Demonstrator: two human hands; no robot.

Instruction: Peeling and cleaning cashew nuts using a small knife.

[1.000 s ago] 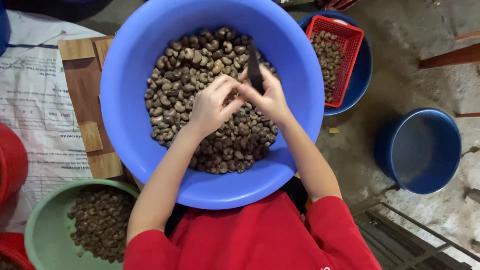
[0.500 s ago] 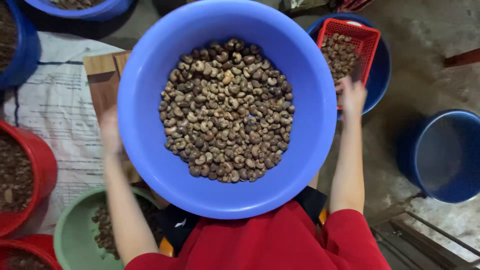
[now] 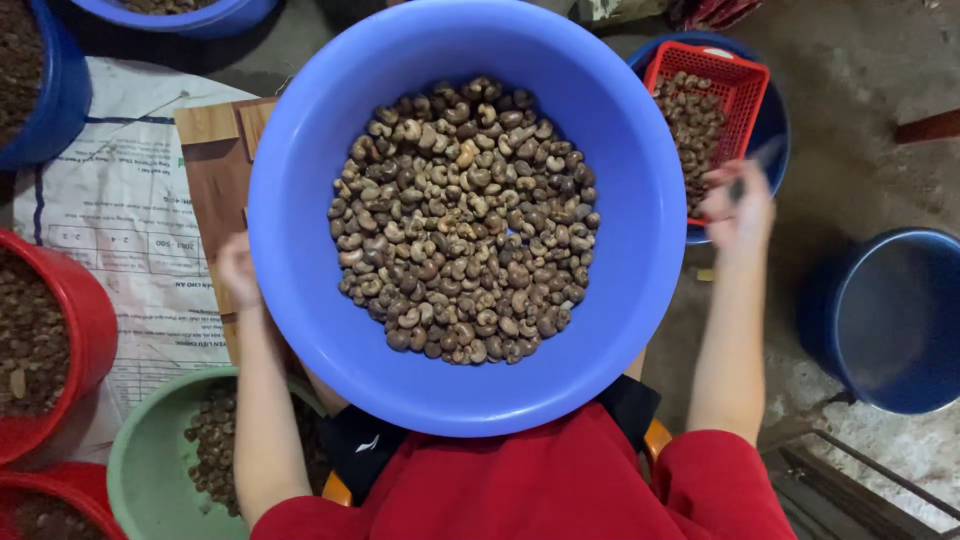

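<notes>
Since 1.0 s ago, both hands have left the nut pile and swung out past the rim of the big blue basin. At far left, a red tub and a printed white sack lie flat on the floor. The left hand hangs loosely curled over the wooden board, blurred; its grasp is unclear. Dark cashew nuts fill the basin's middle. The right hand grips a thin dark tool beside the red basket.
</notes>
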